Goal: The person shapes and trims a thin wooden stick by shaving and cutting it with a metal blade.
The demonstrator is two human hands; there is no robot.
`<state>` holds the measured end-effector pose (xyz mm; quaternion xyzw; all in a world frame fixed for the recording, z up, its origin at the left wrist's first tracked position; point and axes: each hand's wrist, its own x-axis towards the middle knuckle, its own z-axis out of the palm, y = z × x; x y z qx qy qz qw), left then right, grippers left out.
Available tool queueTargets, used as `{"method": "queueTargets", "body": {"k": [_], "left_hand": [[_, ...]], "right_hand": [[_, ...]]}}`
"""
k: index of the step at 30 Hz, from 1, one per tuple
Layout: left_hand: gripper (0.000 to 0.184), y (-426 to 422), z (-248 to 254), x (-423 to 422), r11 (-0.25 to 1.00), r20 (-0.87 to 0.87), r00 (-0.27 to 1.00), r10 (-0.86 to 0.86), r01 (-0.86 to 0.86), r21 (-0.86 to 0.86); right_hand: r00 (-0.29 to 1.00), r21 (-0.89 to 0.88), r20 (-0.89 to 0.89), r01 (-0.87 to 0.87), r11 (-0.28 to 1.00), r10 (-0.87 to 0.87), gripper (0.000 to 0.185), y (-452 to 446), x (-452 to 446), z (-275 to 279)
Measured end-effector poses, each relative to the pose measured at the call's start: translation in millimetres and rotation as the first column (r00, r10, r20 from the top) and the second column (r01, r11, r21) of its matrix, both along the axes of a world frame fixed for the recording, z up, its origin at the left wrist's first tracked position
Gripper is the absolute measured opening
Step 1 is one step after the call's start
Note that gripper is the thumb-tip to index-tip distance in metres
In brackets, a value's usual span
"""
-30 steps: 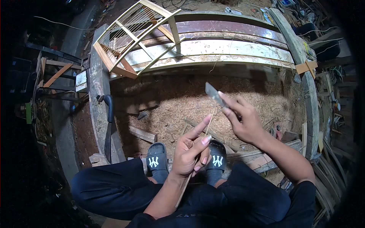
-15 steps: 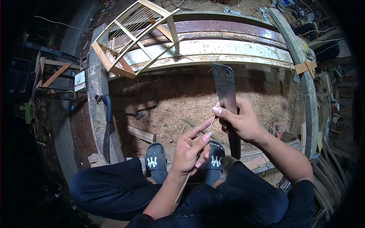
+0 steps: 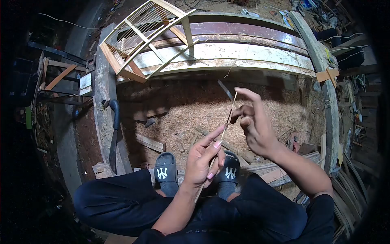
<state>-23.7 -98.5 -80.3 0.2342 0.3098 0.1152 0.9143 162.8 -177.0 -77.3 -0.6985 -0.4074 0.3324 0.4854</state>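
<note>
My left hand (image 3: 203, 162) is closed on a thin bamboo stick (image 3: 234, 100), pinched between thumb and fingers. The stick slants up to the right, and its lower end passes under the wrist. My right hand (image 3: 258, 130) holds a broad flat knife (image 3: 224, 89), now turned nearly edge-on, so little of its blade shows behind the stick. The right index finger is stretched out near the stick's upper tip, while the other fingers are curled. How they grip the knife is mostly hidden.
A wooden frame with thin rods (image 3: 144, 40) rests on the white-painted plank bench (image 3: 243, 51). A dark-handled tool (image 3: 115, 118) leans on the left beam (image 3: 101, 85). Wood shavings (image 3: 187, 114) and offcuts (image 3: 151, 142) cover the ground before my sandalled feet (image 3: 165, 171).
The knife has turned from showing its broad face to nearly edge-on. My right index finger has opened out and upward by the stick's tip. My left hand has barely moved.
</note>
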Motion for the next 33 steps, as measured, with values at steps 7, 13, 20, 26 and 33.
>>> {"method": "queueTargets", "body": {"k": [7,13,20,26,33], "left_hand": [[0.047,-3.8,-6.1,-4.3,0.996,-0.012,0.998,0.063,-0.063,-0.067],[0.044,0.5,1.2,-6.2,0.998,0.043,0.998,0.050,-0.048,-0.046],[0.032,-1.7,-0.7,-7.0,0.994,0.053,0.993,0.104,-0.102,-0.042],[0.027,-3.2,10.8,-4.0,0.993,0.008,0.995,0.100,-0.100,-0.065],[0.037,-2.4,4.0,-6.2,0.987,0.166,0.985,0.053,-0.027,-0.156]], "right_hand": [[0.856,0.144,0.472,-0.308,0.940,0.208,0.040,-14.7,-30.6,-2.8],[0.881,0.129,0.465,-0.167,0.977,0.089,0.044,-17.5,-24.9,-9.0],[0.877,0.149,0.471,-0.187,0.971,0.097,0.042,-16.3,-20.9,-12.6],[0.879,0.188,0.460,-0.231,0.955,0.122,0.042,-18.6,-29.0,-2.1],[0.830,0.167,0.540,-0.266,0.949,0.137,0.041,-19.0,-20.9,-0.8]]}}
